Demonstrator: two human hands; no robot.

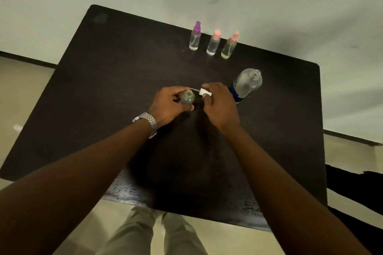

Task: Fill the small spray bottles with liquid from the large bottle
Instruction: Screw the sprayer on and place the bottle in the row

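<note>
My left hand (169,103) grips a small clear spray bottle (187,97) upright on the dark table (107,80); its neck is open. My right hand (219,105) pinches a white spray cap (205,92) with its thin tube pointing toward that open neck, just beside it. The large clear bottle (246,85) with a blue label stands uncapped right of my right hand. At the far edge stand three small capped spray bottles: one with a purple top (195,36), one with a pink top (213,42), and a yellowish one with a pink top (229,45).
A metal watch (147,123) sits on my left wrist. The table's near edge (186,211) is worn, with my legs and pale floor below it. A pale wall rises behind the table.
</note>
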